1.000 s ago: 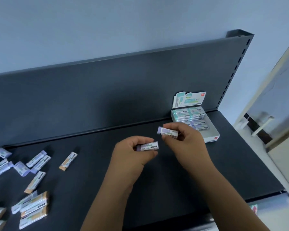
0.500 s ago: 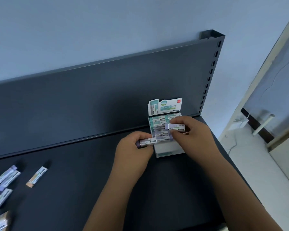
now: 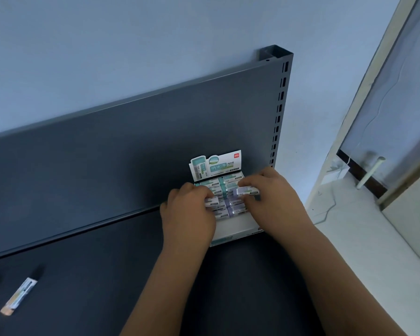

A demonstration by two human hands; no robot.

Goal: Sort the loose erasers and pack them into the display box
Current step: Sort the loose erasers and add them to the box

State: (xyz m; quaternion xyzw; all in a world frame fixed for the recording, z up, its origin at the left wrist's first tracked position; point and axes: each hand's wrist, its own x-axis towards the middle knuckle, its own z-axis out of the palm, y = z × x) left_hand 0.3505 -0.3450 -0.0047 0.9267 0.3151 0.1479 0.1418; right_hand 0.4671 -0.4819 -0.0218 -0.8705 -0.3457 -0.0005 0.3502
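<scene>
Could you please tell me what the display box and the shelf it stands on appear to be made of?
Display box: probably printed cardboard, matte white, with a thin folded-up header flap. Shelf: likely painted sheet metal, dark grey, smooth; its back panel's upright shows punched slots.

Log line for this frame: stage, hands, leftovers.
stage: packing | left hand: holds left eraser at display box | right hand: pinches purple eraser over box | leftover: orange-tipped eraser loose on shelf
</scene>
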